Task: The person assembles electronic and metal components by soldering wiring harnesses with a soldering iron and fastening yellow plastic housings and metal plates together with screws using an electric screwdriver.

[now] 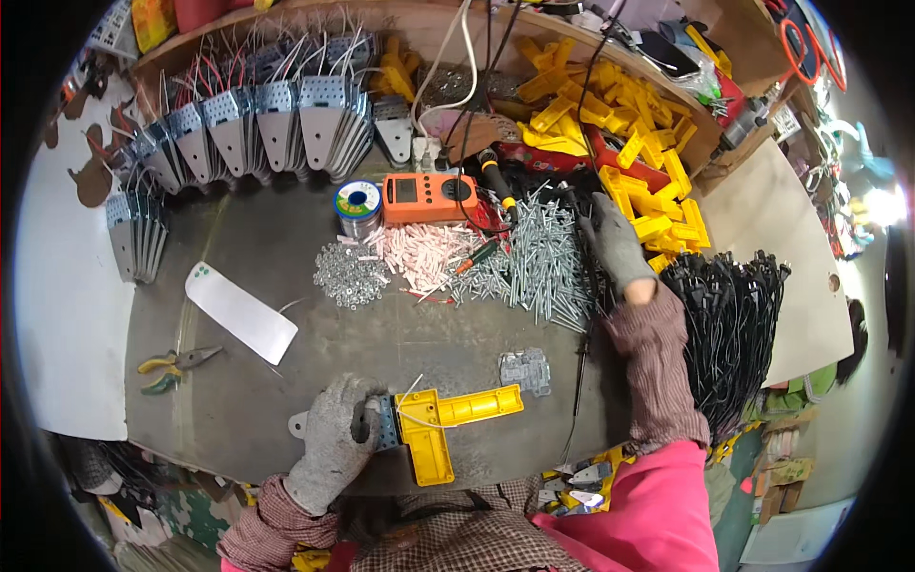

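Observation:
My left hand (335, 439), in a grey knit glove, presses a perforated metal bracket (385, 424) against a yellow plastic T-shaped housing (448, 424) near the table's front edge. A thin white wire curls out of the housing. My right hand (615, 246), also gloved, reaches forward over the right side of a heap of long silver screws (538, 262); its fingers are curled, and I cannot see what, if anything, they grip. A thin dark tool shaft (579, 367) hangs below the right wrist.
On the grey table (286, 248) lie washers (351, 275), pink-white plugs (419, 255), an orange meter (431, 197), a solder spool (357, 205), yellow-handled pliers (172, 367), a white strip (240, 312) and a small metal plate (526, 370). Wired brackets (276, 124) stand behind, yellow housings (620, 143) and black cables (729, 324) right.

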Demonstrator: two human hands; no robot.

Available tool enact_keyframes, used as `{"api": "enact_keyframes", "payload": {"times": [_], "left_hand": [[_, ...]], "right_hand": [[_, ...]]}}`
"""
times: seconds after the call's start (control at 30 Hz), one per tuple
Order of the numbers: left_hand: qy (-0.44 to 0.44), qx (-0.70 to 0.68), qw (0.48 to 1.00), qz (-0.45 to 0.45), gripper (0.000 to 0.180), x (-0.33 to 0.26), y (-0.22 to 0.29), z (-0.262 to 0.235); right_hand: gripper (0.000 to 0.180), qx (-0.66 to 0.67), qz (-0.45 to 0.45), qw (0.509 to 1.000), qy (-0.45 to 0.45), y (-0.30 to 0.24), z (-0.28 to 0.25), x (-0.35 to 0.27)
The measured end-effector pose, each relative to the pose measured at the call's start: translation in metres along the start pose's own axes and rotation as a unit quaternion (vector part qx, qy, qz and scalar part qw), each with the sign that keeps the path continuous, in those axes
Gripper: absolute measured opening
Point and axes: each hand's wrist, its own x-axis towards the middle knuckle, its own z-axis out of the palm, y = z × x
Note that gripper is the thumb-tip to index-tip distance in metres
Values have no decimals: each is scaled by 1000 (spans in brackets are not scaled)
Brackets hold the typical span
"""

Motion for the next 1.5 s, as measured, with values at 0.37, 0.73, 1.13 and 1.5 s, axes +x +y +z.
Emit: {"api": "enact_keyframes", "payload": {"times": [0.37,0.73,1.13,1.5], "left_hand": [[-13,39,998,-52,19,2,2,-21],[-131,-496,816,-265,27,94,21,-1],[-60,-525,816,-233,23,83,6,2],[-80,-441,860,-243,24,86,7,-7]], "right_hand": [[29,9,-242,851,-466,-103,-138,-166],[18,615,159,715,-292,-216,-58,-85],[19,602,157,750,-225,-227,-40,-94],[17,553,159,777,-255,-212,-49,-99]]}}
